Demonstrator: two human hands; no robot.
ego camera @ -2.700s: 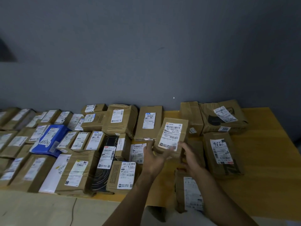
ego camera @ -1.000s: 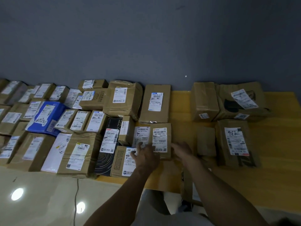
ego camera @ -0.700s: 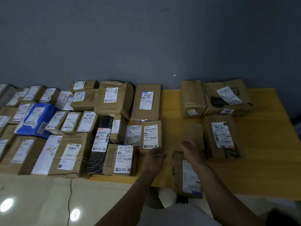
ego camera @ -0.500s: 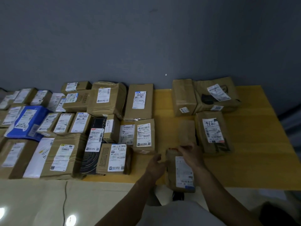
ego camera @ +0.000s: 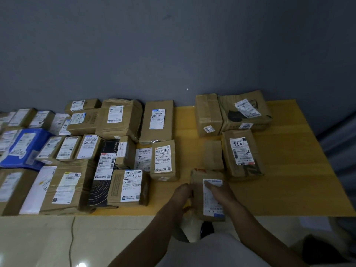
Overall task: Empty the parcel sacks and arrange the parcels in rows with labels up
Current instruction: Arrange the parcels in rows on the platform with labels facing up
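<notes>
Brown labelled box now set in its row; both hands moved on. Left hand and right hand, fingers closed around next parcel, label up, at table front edge.

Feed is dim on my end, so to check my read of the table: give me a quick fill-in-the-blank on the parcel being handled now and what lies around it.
1. Both hands hold the brown paper-wrapped parcel at the table's ____ edge.
2. The right hand lies across that parcel's white ____.
3. The small brown box just beyond it shows ____ label on top.
4. The flat mailer far left is coloured ____.

Missing words: near; label; no; blue
</notes>
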